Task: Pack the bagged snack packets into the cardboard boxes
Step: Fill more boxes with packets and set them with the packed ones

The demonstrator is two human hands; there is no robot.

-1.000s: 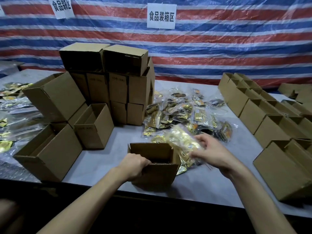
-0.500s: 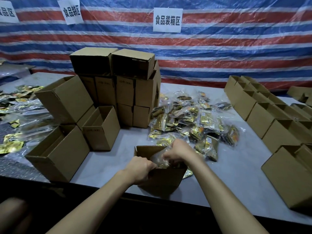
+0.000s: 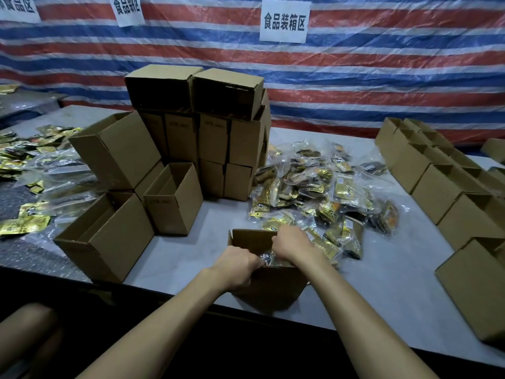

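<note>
A small open cardboard box (image 3: pixel 272 287) stands near the table's front edge. My left hand (image 3: pixel 237 265) grips its near left rim. My right hand (image 3: pixel 293 243) reaches down into the box from the right, its fingers curled over a clear bag of gold snack packets (image 3: pixel 266 259). Only a crinkled bit of the bag shows between my hands. My right fingertips are hidden inside the box. A pile of bagged snack packets (image 3: pixel 314 184) lies just behind and to the right of the box.
Empty boxes are stacked at the back centre (image 3: pixel 196 132), and more open boxes (image 3: pixel 109 236) stand to the left. A row of open boxes (image 3: pixel 442 187) runs along the right side. Loose gold packets (image 3: pixel 27 225) lie at far left. A striped tarp hangs behind.
My right hand lifted a bag from the pile, carried it left over the box and lowered it inside. My left hand stayed on the box rim.
</note>
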